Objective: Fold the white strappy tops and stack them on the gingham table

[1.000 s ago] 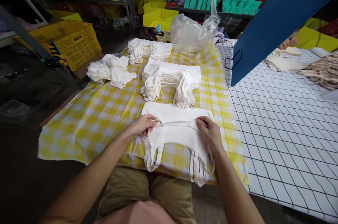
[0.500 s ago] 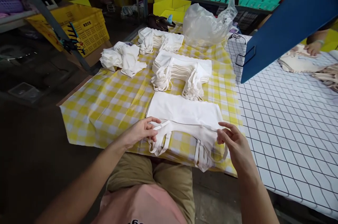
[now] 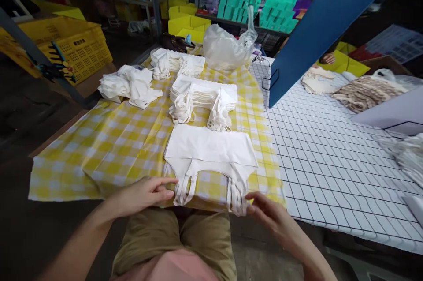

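R. hand [image 3: 275, 215]: thumb & fingers parted, tips at outer edge of a bundle of narrow white fabric straps [image 3: 235, 197]; no cloth visibly pinched. L. hand [image 3: 147, 193]: loosely open, index extended, tip at or just beside a matching bundle of narrow white straps [image 3: 191, 187]; actual contact can't be told. Neither hand appears to have hold of anything.

Step in hand (as judged): tidying straps. Best done w/ light fingertip strokes, both sides together, so strands lie parallel, i.e. w/o tugging; a hard pull would prob. skew or ruck the soft body.

Just beyond & b/w the hands: body of a white, flat-laid cloth garment [image 3: 211, 145], straps toward the person, on a yellow-and-white checked tablecloth [image 3: 125, 140]. Grip sits at strap level, flanking; body is untouched.

Farther: a neat stack of white strapped garments [image 3: 205, 89], strap ends near the body's far edge. Beyond, to left: a loose crumpled heap of white cloth [image 3: 130, 84]; then a second, similar white stack [image 3: 178, 60] &, to its right, a cloudy translucent plastic bag [image 3: 226, 47].
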Demonstrator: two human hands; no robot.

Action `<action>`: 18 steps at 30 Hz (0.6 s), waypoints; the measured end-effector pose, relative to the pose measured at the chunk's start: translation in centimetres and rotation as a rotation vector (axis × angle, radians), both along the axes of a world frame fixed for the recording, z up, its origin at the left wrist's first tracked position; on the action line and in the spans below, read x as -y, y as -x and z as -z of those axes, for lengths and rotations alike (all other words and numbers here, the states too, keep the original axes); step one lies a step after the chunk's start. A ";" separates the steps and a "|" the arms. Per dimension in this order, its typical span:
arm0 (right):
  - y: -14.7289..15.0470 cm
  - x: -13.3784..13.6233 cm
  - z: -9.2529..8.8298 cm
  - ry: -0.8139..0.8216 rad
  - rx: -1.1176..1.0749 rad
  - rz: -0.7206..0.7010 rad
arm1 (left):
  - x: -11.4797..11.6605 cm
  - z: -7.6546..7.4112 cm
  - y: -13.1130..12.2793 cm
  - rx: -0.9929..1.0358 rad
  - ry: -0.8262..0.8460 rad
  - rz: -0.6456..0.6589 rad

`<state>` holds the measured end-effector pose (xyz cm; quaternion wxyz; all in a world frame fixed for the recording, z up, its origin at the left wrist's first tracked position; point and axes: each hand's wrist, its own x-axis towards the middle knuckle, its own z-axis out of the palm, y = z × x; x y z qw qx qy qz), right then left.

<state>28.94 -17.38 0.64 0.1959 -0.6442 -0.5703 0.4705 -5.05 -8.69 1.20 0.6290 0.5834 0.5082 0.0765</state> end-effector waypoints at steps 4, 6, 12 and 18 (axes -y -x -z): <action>-1.5 -1.7 0.1 -0.080 0.136 0.003 | -4.2 0.3 -0.1 -0.217 -0.273 -0.054; -2.5 -3.8 0.5 -0.205 0.211 0.170 | -6.8 0.6 -0.9 -0.423 -0.473 -0.126; -3.8 -10.7 2.6 -0.415 0.320 0.519 | -11.0 2.9 -4.5 -0.791 -0.722 -0.208; -2.8 -14.1 5.0 -0.420 0.409 0.582 | -11.0 5.4 -4.9 -0.727 -0.849 -0.286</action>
